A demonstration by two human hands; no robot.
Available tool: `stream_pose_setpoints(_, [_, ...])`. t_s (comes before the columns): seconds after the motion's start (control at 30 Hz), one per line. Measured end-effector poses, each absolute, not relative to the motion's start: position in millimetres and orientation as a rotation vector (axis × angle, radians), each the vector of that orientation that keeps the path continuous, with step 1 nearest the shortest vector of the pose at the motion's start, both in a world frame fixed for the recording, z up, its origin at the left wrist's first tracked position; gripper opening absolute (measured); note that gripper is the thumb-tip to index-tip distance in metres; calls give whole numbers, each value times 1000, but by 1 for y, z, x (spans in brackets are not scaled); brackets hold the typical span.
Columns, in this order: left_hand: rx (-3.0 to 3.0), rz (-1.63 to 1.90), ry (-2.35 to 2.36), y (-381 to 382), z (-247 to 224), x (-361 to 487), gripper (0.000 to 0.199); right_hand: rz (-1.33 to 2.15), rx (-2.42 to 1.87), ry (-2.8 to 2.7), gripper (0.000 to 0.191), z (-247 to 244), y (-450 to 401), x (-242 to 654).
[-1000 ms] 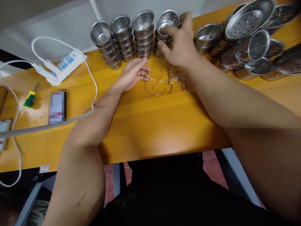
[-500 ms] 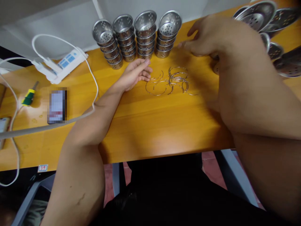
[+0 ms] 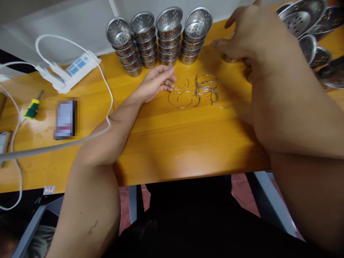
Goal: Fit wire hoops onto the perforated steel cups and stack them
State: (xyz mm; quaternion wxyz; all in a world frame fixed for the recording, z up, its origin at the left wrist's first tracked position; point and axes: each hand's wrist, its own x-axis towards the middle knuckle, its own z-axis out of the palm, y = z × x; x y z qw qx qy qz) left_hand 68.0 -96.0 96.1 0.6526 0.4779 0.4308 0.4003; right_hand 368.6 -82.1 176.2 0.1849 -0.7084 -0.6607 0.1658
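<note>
My left hand [image 3: 158, 82] rests on the wooden table [image 3: 188, 143] with its fingers loosely curled and apart, nothing in it. Just right of its fingertips lies a loose pile of thin curved metal wires [image 3: 205, 89]. Behind it stand several stacks of perforated metal cups [image 3: 169, 39]. At the back right my right hand [image 3: 242, 36] reaches out, palm down, thumb and fingers spread. Part of a metal cup [image 3: 230, 59] shows below its thumb; the hand and forearm hide the rest. I see nothing gripped in the right hand.
Larger perforated metal bowls [image 3: 301, 19] and more cups [image 3: 307, 48] crowd the right end. On the left are a white power strip [image 3: 77, 70] with cables, a green-yellow screwdriver [image 3: 32, 108] and a blurred phone [image 3: 65, 120]. A white cable [image 3: 80, 140] crosses near my left forearm.
My right hand has shifted slightly up and away, its fingers spreading wider, and more of the cup below it shows. My left hand stays put. The whole view has moved slightly.
</note>
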Motion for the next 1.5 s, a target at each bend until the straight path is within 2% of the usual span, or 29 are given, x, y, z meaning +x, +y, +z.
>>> stream_pose_setpoints(0.07, [1087,909,980,-96,96,67,27,246,-2261,-1936,83,181,-85,359])
stream_pose_setpoints(0.13, [1088,910,989,-96,95,67,25,241,-2367,-2068,74,179,-80,354])
stream_pose_setpoints(0.27, [1103,906,983,-95,94,66,25,235,-2391,-2180,41,165,-63,362])
stream_pose_setpoints(0.5, [1106,914,967,-94,92,66,27,202,-2366,-2154,23,177,-79,356])
stream_pose_setpoints(0.57, [1109,913,971,-95,93,66,27,228,-2345,-2087,27,186,-88,351])
stream_pose_setpoints(0.7, [1108,906,994,-97,95,66,25,306,-2322,-1883,58,202,-105,343])
stream_pose_setpoints(0.9, [1085,906,1004,-94,92,66,24,352,-2149,-1869,57,217,-122,334])
stream_pose_setpoints(1.07, [1087,919,951,-92,90,66,27,402,-1714,-2157,39,211,-125,316])
stream_pose_setpoints(1.13, [1089,924,945,-92,90,66,29,345,-1625,-2241,37,207,-126,308])
stream_pose_setpoints(1.3, [1088,916,956,-90,88,66,27,248,-1754,-2220,41,205,-130,304])
stream_pose_setpoints(1.5, [1120,924,878,-85,80,63,23,267,-1810,-2181,30,214,-132,313])
